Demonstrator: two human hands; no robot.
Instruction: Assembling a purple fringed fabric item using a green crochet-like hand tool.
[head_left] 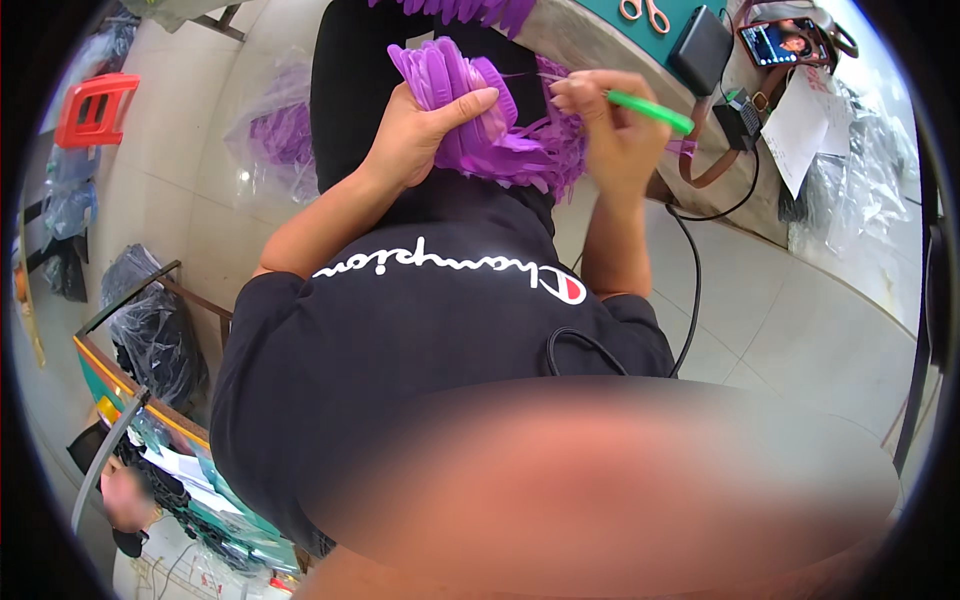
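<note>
Gripping a purple bundle (440, 82) above the lap, the left hand (425, 130) has its thumb pressed across the near right side of the stacked pieces; the other fingers go behind the bundle, so I cannot tell exactly how they lie. The bundle sits near the far middle of the scene, over the dark trousers (350, 70), with loose purple strands (548, 155) hanging from its right side.

Just to the right, the right hand (620, 130) pinches a slim tool with a bright green handle (655, 112), thumb and fingertips drawn together around it. The green end points right; the working end is too small to make out, and I cannot tell whether it touches the strands. The 2 hands are close but apart.

On the far right, a table with a teal mat (662, 48) bears 1 pair of scissors (645, 14), a black case (700, 50), a phone (783, 43) with a lit screen, white papers (797, 128) and crumpled clear plastic (850, 205). A black cable (692, 250) runs down near the right arm. On the far left are a red plastic stool (75, 118) and a clear bag (300, 185) with purple pieces (280, 135) inside.
</note>
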